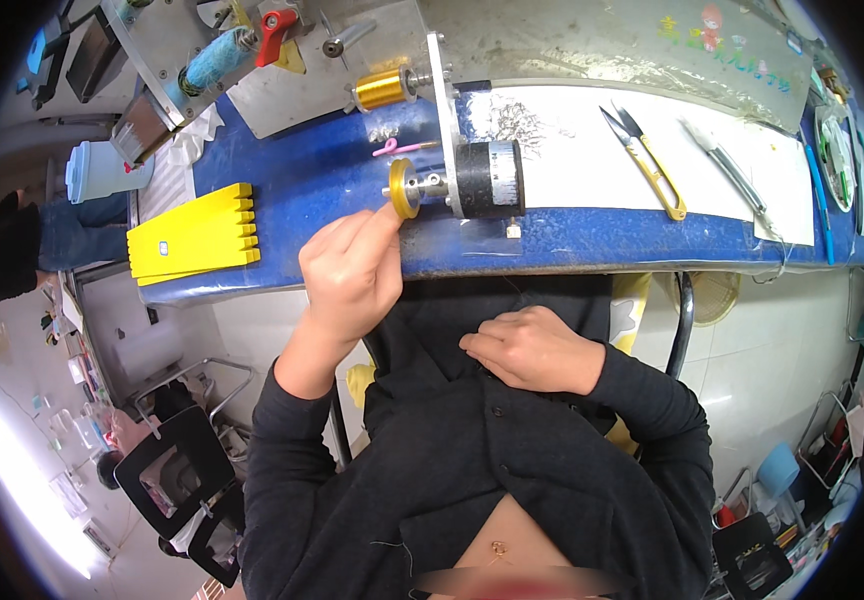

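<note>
My left hand (pixel 352 270) is raised to the table's front edge. Its fingers are pinched together, with the tips at the lower rim of a yellow-gold ring (pixel 404 189) on the end of a shaft. The shaft comes from a black cylindrical unit (pixel 489 180) with a pale label, mounted on an upright metal plate (pixel 445 110). Whether a fine wire lies in the pinch cannot be made out. In front of my dark shirt, over my lap, is my right hand (pixel 532 350), fingers curled and close together; its thumb and anything in it are hidden.
A spool of gold wire (pixel 382 90) sits behind the ring, near a pink twisted piece (pixel 392 147). Yellow notched plates (pixel 194 235) lie left on the blue tabletop (pixel 297 190). Yellow-handled snips (pixel 650 165) and tweezers (pixel 727 167) rest on white paper at right.
</note>
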Tool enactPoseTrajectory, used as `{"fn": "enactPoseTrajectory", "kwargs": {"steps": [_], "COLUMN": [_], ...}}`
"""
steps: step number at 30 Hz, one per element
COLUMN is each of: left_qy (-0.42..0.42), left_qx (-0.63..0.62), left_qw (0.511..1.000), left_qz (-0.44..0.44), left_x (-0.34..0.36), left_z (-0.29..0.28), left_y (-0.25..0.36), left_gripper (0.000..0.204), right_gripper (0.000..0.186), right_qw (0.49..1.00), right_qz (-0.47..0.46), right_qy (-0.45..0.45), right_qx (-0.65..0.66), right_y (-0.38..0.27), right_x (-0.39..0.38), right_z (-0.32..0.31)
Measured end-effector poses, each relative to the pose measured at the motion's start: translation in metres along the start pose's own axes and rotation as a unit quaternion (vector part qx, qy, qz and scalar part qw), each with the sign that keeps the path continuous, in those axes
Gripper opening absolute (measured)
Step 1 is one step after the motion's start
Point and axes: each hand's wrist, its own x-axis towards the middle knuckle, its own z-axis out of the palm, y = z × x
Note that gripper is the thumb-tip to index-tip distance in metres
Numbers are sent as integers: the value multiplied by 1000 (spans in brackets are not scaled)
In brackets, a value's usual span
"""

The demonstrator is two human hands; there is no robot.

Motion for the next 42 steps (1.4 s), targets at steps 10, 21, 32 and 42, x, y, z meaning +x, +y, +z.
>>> {"fn": "enactPoseTrajectory", "kwargs": {"steps": [10,21,32,42], "left_qy": [-63,-109,-44,-158], "left_qx": [-122,-180,-351,-479], "left_qw": [988,976,860,775], "left_qz": [74,56,-368,-382], "left_x": [-6,-50,-17,24], "left_z": [-25,-42,-61,-58], "left_y": [14,43,32,23], "left_gripper": [32,38,21,9], "right_gripper": [12,24,8,4], "right_qw": [1000,786,924,963], "right_qz": [4,168,86,42], "right_qy": [-2,136,182,184], "right_qx": [4,580,324,194], "right_y": [-2,-38,-53,-46], "right_x": [2,37,41,33], "right_z": [-1,-34,-42,-37]}}
